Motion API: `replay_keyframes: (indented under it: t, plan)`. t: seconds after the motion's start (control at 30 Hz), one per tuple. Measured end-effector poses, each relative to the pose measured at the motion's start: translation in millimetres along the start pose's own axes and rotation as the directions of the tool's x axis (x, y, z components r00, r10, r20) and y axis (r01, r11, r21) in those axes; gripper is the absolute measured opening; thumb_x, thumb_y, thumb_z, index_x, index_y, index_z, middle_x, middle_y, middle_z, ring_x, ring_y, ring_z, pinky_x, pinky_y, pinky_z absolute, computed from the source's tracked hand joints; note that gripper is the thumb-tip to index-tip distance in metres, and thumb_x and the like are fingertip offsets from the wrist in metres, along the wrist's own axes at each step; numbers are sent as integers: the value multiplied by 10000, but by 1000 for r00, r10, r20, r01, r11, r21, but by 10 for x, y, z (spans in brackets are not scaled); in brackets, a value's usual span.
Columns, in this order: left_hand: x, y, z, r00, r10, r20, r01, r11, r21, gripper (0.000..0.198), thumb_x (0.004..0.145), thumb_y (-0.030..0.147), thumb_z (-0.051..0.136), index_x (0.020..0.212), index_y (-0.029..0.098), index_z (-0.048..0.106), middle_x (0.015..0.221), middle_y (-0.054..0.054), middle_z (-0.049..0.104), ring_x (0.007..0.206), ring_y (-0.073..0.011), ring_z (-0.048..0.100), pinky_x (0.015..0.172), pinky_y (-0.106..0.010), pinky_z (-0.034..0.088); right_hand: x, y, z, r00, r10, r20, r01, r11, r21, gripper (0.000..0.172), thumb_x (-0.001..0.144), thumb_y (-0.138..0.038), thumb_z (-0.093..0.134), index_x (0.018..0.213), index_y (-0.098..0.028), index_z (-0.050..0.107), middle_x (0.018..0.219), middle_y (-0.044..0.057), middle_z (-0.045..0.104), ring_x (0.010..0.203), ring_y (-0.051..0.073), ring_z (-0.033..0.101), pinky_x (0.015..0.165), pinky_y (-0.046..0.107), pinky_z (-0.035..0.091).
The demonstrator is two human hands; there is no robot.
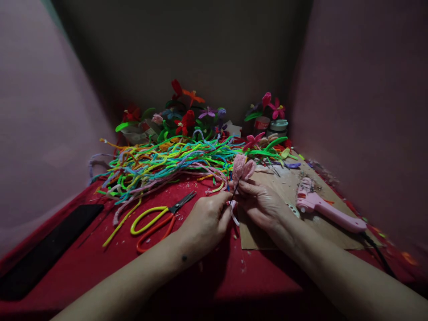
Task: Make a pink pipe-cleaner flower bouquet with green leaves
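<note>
A pink pipe-cleaner flower (pixel 242 169) stands up between my two hands on a thin dark stem. My left hand (pixel 207 219) is closed, pinching the stem and a bit of white strip at its base. My right hand (pixel 261 201) is closed too, fingers pinched on the same stem just under the petals. Both hands hover over the red cloth (pixel 214 272) at the near edge of a brown cardboard sheet (pixel 284 223).
A heap of coloured pipe cleaners (pixel 167 165) lies behind my hands. Scissors with yellow and orange handles (pixel 160 218) lie to the left, a pink glue gun (pixel 324 207) on the cardboard to the right. Finished flowers (pixel 187 116) and small jars (pixel 277 125) stand at the back. A black flat object (pixel 50 249) lies far left.
</note>
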State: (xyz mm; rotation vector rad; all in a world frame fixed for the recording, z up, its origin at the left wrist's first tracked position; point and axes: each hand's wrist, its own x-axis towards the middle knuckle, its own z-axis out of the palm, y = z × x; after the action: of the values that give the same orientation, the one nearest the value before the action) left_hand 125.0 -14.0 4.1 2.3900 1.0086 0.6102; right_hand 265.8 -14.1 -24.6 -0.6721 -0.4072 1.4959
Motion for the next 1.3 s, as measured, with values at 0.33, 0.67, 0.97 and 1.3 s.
replay_keyframes:
  t: [0.33, 0.67, 0.97, 1.3]
  plan:
    - [-3, -4, 24, 997, -30, 64, 32, 999, -25, 202, 851, 192, 399, 857, 139, 593, 666, -15, 577, 558, -103, 464, 564, -215, 341, -16, 2, 37, 1000, 1, -22, 0, 998, 57, 137, 554, -23, 689, 653, -119, 691, 597, 26, 669, 549, 111, 556, 608, 243, 455]
    - [28, -92, 6, 994, -14, 109, 11, 1000, 24, 182, 824, 188, 429, 784, 135, 599, 630, -13, 571, 529, -96, 457, 537, -210, 339, -7, 15, 30, 1000, 3, -2, -3, 998, 55, 148, 550, -26, 676, 661, -121, 697, 602, 20, 664, 552, 118, 547, 645, 261, 445]
    - [318, -142, -391, 961, -267, -73, 200, 852, -485, 210, 776, 327, 557, 819, 135, 627, 483, 45, 482, 383, -61, 381, 387, -178, 281, -69, 44, 67, 997, 25, 71, -26, 1000, 10, 150, 569, -64, 691, 709, -114, 708, 656, 35, 661, 600, 115, 550, 653, 258, 415]
    - [726, -309, -283, 938, -74, 339, 321, 553, -768, 224, 673, 311, 668, 658, 89, 640, 592, -32, 580, 449, -69, 461, 415, -188, 305, -141, 14, 101, 979, 83, 187, -67, 994, -87, 103, 596, -137, 702, 692, -106, 678, 584, 19, 581, 527, 88, 473, 564, 249, 362]
